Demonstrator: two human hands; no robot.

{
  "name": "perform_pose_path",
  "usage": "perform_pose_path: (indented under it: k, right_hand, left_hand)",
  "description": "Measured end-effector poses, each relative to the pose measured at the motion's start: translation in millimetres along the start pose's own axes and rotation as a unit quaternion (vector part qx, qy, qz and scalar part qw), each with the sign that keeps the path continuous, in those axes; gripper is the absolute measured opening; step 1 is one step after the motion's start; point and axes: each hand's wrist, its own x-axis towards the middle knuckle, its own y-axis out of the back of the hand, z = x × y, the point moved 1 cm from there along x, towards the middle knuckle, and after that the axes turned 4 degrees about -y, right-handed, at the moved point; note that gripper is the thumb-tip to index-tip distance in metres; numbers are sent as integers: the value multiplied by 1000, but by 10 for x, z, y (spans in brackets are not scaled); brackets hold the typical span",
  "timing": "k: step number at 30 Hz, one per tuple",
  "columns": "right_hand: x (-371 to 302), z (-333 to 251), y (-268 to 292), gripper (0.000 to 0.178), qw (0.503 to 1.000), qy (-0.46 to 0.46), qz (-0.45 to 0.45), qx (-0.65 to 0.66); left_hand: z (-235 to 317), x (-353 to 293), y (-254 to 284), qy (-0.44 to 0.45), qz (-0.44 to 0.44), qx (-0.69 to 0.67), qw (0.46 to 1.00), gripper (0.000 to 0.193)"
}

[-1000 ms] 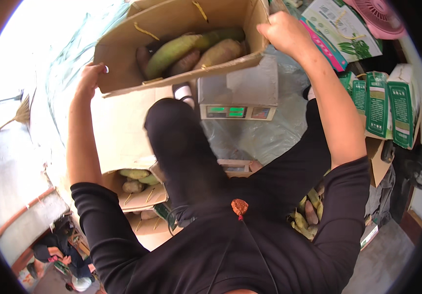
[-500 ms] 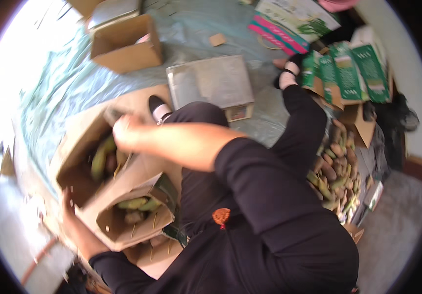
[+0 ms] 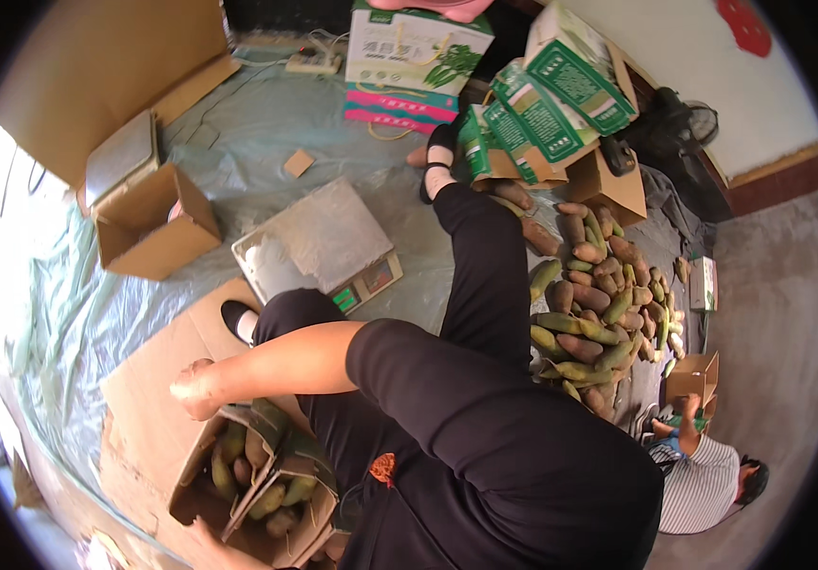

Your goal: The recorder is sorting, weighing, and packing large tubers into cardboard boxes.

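My right hand is closed at the far edge of an open cardboard box at the lower left. The fingers of my left hand bend against the same box's near left side, partly hidden. Inside lie several long green and reddish-brown root vegetables. A second open carton stands pressed against it on the right, with similar roots inside. Both cartons are beside my bent left leg, on a flat cardboard sheet.
A metal-topped weighing scale stands ahead. Beyond my right leg lies a large heap of green and brown roots. Another open box is at the left, green printed cartons at the back. A person in a striped top sits at far right.
The box in my hands has come back toward me and now stands upright against the second carton. My view has swung right, bringing the heap and the other person into sight.
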Motion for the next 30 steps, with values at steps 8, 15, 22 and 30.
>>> perform_pose_path:
  k: [8,15,22,30]
  right_hand:
    - [-1982,1455,1158,14,866,-11,306,396]
    - [-4371,3054,1100,16,685,-212,588,374]
    - [-6529,3548,784,23,440,-442,776,96]
    - [-8133,4007,655,54,190,-480,853,75]
  left_hand:
    - [1541,-103,9,-159,-13,-121,980,46]
    - [2499,-263,-44,-284,-28,-215,934,45]
    - [4078,-1332,-47,-423,-86,-224,874,43]
    - [6036,-3367,-504,-676,-135,-43,723,38]
